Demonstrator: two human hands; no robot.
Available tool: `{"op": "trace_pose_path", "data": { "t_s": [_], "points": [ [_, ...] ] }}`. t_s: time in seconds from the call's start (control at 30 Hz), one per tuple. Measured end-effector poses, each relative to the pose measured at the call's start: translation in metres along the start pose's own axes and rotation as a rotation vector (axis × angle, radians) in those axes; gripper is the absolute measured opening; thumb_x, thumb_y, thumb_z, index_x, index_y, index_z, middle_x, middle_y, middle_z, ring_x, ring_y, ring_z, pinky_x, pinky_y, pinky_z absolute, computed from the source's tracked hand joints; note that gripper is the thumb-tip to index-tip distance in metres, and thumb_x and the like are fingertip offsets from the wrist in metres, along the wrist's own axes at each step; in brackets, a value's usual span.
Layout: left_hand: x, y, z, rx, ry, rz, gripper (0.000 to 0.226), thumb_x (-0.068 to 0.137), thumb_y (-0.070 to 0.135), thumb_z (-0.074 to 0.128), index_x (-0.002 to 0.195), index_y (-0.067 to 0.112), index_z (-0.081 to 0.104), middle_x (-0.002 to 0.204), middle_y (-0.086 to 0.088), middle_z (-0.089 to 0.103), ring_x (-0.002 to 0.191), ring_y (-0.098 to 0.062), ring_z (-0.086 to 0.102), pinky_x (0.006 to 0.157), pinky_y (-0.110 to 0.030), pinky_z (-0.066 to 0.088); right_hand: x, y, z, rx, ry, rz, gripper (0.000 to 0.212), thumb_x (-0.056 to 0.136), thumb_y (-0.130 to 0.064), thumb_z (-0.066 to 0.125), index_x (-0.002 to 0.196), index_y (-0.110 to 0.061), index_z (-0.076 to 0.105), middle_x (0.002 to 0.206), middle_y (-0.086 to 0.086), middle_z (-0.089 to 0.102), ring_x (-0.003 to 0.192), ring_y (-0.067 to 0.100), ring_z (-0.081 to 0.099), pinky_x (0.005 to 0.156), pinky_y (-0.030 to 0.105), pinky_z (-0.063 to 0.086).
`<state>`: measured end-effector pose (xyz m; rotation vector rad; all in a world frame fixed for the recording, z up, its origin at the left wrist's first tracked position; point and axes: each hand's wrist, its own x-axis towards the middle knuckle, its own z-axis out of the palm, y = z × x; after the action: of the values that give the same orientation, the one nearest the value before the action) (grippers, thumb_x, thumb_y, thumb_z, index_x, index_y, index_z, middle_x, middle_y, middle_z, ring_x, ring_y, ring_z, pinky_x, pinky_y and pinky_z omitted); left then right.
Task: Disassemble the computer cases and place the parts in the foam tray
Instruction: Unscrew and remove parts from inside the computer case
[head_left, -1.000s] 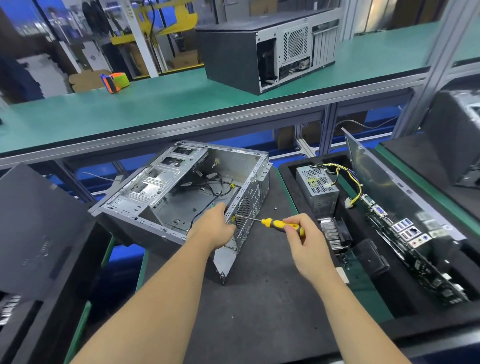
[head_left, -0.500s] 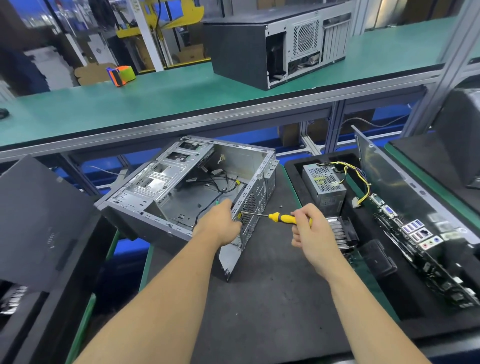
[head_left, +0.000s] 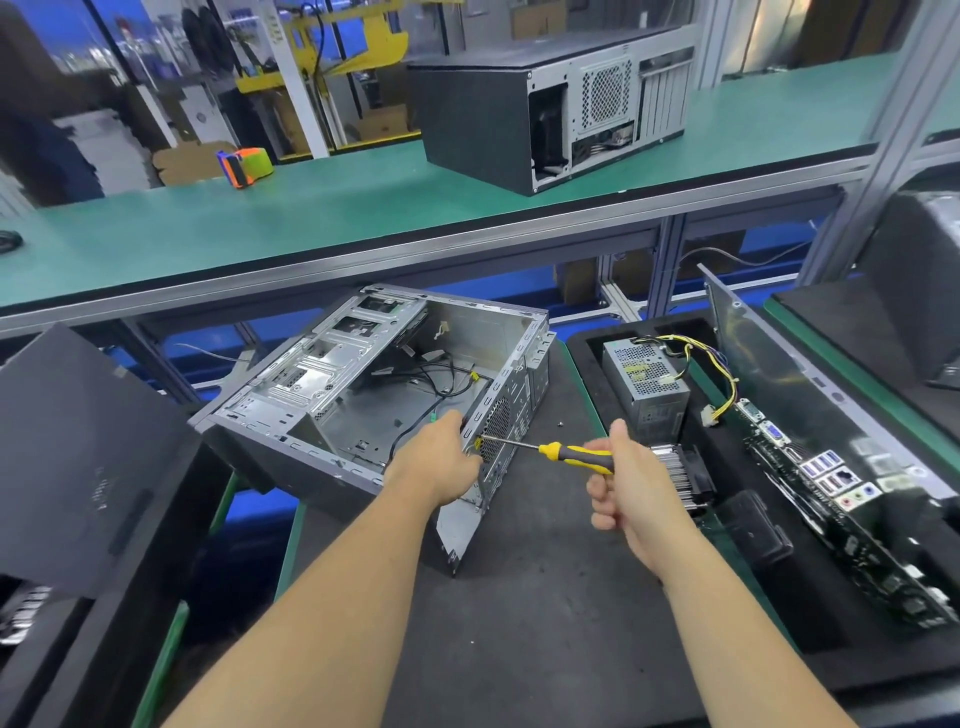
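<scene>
An opened computer case (head_left: 363, 395) lies on its side on the dark mat of the worktop (head_left: 519, 623), its gutted interior facing up, with loose black cables (head_left: 441, 379) trailing across the metal floor. The left hand (head_left: 441, 460) grips the case's near rear edge, fingers curled over the perforated back panel. The right hand (head_left: 623, 483) holds a yellow-and-black screwdriver (head_left: 574, 453), its grip clamped round the handle with the thumb raised; the shaft runs left and its tip meets the rear panel just beside the left hand's fingers. A small screw (head_left: 560, 424) lies on the mat just right of the case.

To the right sits the black foam tray (head_left: 587, 374). In it stands a grey power supply (head_left: 647, 382) with yellow and black wires (head_left: 724, 382) looping from it, a finned heatsink (head_left: 680, 475) nearer, partly hidden by the right hand, and a motherboard (head_left: 831, 499) standing on edge with its port row showing. A metal side panel (head_left: 769, 374) leans beside the board.

On the green upper shelf (head_left: 311, 228) rests a second computer case (head_left: 545, 104), rear facing the camera, and an orange-and-green tape dispenser (head_left: 247, 165) well to its left. A dark panel (head_left: 72, 457) leans at the far left
</scene>
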<state>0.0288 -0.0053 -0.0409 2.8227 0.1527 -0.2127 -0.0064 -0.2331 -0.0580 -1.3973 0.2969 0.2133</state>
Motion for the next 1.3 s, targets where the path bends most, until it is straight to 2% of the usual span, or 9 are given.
{"op": "trace_pose_path", "data": {
  "t_s": [0.1,0.2,0.4,0.57,0.67,0.87,1.0,1.13,1.3],
  "points": [
    [0.001,0.000,0.000,-0.010,-0.006,0.003,0.025,0.093,0.035,0.060,0.107,0.021,0.046,0.094,-0.002,0.059,0.087,-0.029,0.061,0.083,-0.046,0.055,0.003,0.003,-0.001,-0.020,-0.035,0.045,0.035,0.106,-0.040,0.039,0.091,-0.012,0.053,0.054,-0.005,0.027,0.046,0.013,0.016,0.043,0.022,0.017],
    [0.001,0.001,-0.001,-0.019,-0.013,0.001,0.025,0.093,0.034,0.060,0.111,0.021,0.047,0.098,-0.003,0.060,0.090,-0.029,0.062,0.085,-0.047,0.055,-0.004,0.004,-0.002,-0.301,-0.025,-0.292,0.027,0.105,-0.031,0.044,0.090,-0.009,0.050,0.058,-0.010,0.039,0.053,0.015,0.026,0.050,0.030,0.024],
    [-0.001,0.002,-0.003,-0.035,-0.026,-0.003,0.028,0.093,0.034,0.061,0.115,0.021,0.048,0.104,-0.004,0.061,0.093,-0.031,0.063,0.088,-0.048,0.055,-0.010,0.007,-0.014,-0.656,-0.097,-0.717,0.013,0.101,-0.009,0.053,0.096,-0.019,0.060,0.071,-0.027,0.051,0.059,0.003,0.042,0.056,0.012,0.032],
    [-0.002,0.002,-0.002,-0.032,-0.012,0.007,0.025,0.093,0.034,0.061,0.112,0.021,0.049,0.099,-0.004,0.062,0.088,-0.029,0.063,0.085,-0.048,0.056,-0.013,0.013,-0.007,-0.397,0.085,-0.529,0.016,0.094,-0.017,0.067,0.095,-0.033,0.071,0.074,-0.011,0.061,0.059,0.006,0.049,0.059,0.013,0.039],
    [-0.002,0.003,-0.003,-0.026,-0.009,0.008,0.026,0.093,0.034,0.061,0.113,0.021,0.049,0.099,-0.004,0.062,0.089,-0.029,0.064,0.086,-0.048,0.056,-0.012,0.009,0.004,-0.056,0.096,-0.297,0.008,0.094,-0.023,0.069,0.099,-0.028,0.071,0.078,0.013,0.062,0.060,0.014,0.058,0.063,0.032,0.055],
    [-0.001,0.001,-0.001,-0.030,-0.008,0.010,0.026,0.094,0.033,0.059,0.114,0.022,0.048,0.100,-0.002,0.063,0.088,-0.028,0.063,0.085,-0.048,0.056,0.000,0.001,0.003,0.038,0.032,0.142,0.042,0.103,-0.053,0.039,0.091,-0.013,0.049,0.054,-0.003,0.031,0.044,0.012,0.019,0.041,0.021,0.019],
    [-0.001,0.002,-0.001,-0.032,-0.017,0.004,0.025,0.094,0.033,0.059,0.113,0.023,0.048,0.103,-0.003,0.063,0.091,-0.029,0.063,0.087,-0.048,0.055,-0.004,0.010,0.002,0.001,-0.013,-0.137,0.023,0.107,-0.029,0.042,0.090,-0.014,0.048,0.057,-0.008,0.033,0.048,0.011,0.023,0.041,0.024,0.024],
    [-0.001,0.001,-0.001,-0.037,-0.016,-0.005,0.023,0.093,0.034,0.060,0.109,0.022,0.048,0.103,-0.003,0.062,0.094,-0.031,0.062,0.088,-0.047,0.055,-0.011,0.014,-0.013,-0.466,-0.112,-0.498,0.020,0.102,-0.015,0.051,0.090,-0.031,0.053,0.063,-0.018,0.048,0.059,0.009,0.035,0.055,0.018,0.034],
    [-0.001,0.002,-0.002,-0.028,-0.016,-0.001,0.026,0.093,0.035,0.061,0.109,0.021,0.047,0.100,-0.004,0.062,0.092,-0.031,0.062,0.087,-0.048,0.055,-0.018,0.016,-0.009,-0.489,-0.136,-0.576,0.037,0.096,-0.009,0.061,0.104,-0.045,0.055,0.094,-0.014,0.054,0.076,0.004,0.052,0.069,0.011,0.040]
  ]
}}
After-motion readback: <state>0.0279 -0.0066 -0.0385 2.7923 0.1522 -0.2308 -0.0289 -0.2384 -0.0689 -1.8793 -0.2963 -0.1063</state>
